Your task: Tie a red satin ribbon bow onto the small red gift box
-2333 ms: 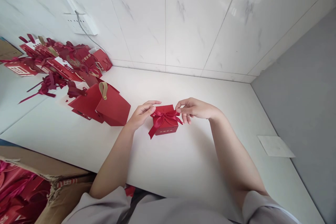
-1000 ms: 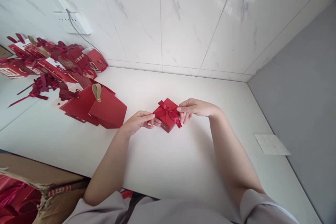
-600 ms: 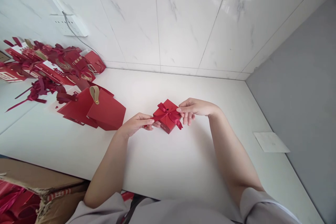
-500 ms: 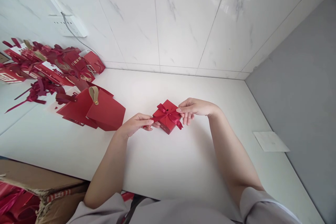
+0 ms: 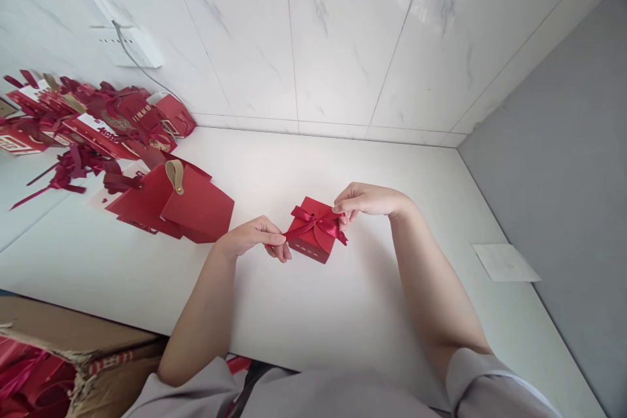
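A small red gift box (image 5: 313, 251) sits on the white table between my hands, its front side with pale lettering facing me. A red satin ribbon (image 5: 317, 221) is tied in a bow over its top. My left hand (image 5: 262, 238) pinches one end of the ribbon between thumb and fingers, just left of the box. At the box's far right corner, my right hand (image 5: 355, 201) pinches a part of the bow between thumb and forefinger, its other fingers curled beside the box.
Red gift bags (image 5: 198, 206) with a tan strap stand on the table (image 5: 274, 163) to the left. Behind them is a pile of red boxes and ribbons (image 5: 117, 111). An open cardboard box (image 5: 78, 333) holds red items at lower left. A white plate (image 5: 504, 262) lies at the right edge.
The gift box has turned and shifted slightly toward me, showing more of its front. My left hand has moved down a little with the ribbon end; my right hand has barely moved.
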`<state>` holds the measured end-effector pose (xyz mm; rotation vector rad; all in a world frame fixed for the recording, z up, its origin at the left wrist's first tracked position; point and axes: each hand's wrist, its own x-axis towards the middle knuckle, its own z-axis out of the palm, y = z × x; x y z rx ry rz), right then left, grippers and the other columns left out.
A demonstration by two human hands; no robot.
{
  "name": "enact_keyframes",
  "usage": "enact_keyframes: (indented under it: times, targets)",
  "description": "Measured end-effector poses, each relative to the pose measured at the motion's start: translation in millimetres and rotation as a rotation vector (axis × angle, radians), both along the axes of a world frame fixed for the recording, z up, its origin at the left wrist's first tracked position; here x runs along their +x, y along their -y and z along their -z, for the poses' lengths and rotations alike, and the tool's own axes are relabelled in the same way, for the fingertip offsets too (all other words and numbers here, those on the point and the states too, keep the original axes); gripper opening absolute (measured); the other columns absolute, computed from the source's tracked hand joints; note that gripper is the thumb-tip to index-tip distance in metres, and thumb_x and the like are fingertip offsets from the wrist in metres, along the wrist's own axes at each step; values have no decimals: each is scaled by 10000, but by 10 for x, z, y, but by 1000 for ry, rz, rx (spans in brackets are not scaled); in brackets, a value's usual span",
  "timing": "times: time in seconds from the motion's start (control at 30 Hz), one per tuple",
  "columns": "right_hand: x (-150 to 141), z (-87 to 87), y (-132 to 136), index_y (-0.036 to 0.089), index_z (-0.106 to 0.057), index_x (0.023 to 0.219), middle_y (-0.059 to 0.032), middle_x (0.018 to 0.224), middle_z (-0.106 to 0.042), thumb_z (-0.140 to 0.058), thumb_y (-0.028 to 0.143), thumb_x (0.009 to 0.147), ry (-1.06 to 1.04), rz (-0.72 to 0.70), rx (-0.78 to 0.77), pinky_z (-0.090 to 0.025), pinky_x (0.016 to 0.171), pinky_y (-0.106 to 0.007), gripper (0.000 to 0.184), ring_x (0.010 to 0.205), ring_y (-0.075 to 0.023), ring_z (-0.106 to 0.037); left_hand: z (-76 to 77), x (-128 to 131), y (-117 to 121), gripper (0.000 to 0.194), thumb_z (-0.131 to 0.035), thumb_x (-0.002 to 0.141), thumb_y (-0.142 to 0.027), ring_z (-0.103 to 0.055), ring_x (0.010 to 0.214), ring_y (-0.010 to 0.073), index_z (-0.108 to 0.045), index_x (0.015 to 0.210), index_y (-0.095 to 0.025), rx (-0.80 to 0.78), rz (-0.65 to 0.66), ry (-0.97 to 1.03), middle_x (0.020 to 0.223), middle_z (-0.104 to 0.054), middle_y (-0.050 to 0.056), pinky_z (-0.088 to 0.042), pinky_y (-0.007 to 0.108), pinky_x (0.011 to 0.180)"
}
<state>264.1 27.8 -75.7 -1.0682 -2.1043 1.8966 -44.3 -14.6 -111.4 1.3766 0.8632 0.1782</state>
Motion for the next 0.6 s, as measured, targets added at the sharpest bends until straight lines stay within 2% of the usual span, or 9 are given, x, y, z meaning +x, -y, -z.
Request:
enact_keyframes:
  times: [0.17, 0.3, 0.43, 0.53, 0.6]
  targets:
    - [-2, -11, 14, 189, -694, 637, -34, 769, -724, -541, 289, 820, -3, -13, 94, -455, 861, -308, 259, 785, -189, -634, -13, 30, 12, 296, -616, 852, -400, -720, 866, 224, -790, 741, -189, 9, 55, -18, 800, -764, 94, -516, 252, 673]
    - [-50, 8, 24, 197, -639, 541, -22, 642, -673, -526, 318, 830, 18, 55, 126, -440, 830, -318, 334, 689, -180, -597, -20, 70, 26, 278, -627, 856, -411, -722, 871, 218, -799, 811, -198, -19, 107, -21, 857, -770, 93, -507, 244, 673]
    - [-66, 22, 28, 194, -633, 530, -34, 627, -666, -542, 461, 874, 49, 105, 147, -427, 864, -335, 445, 685, -184, -606, -30, 60, 22, 286, -623, 869, -428, -725, 851, 193, -789, 942, -207, -2, 137, -41, 950, -767, 93, -509, 232, 705]
    - [-36, -5, 46, 175, -665, 584, -56, 666, -692, -563, 615, 850, 69, 69, 73, -441, 884, -347, 525, 670, -189, -643, -26, 50, 23, 310, -632, 861, -445, -724, 883, 199, -777, 991, -203, 15, 159, -34, 1015, -757, 103, -516, 232, 731]
    - [-18, -38, 66, 162, -681, 648, -65, 681, -700, -591, 672, 811, 74, 36, 9, -470, 844, -341, 543, 644, -188, -658, -7, 65, 30, 357, -600, 875, -480, -728, 868, 206, -774, 992, -192, 18, 153, -4, 1034, -751, 116, -521, 242, 721]
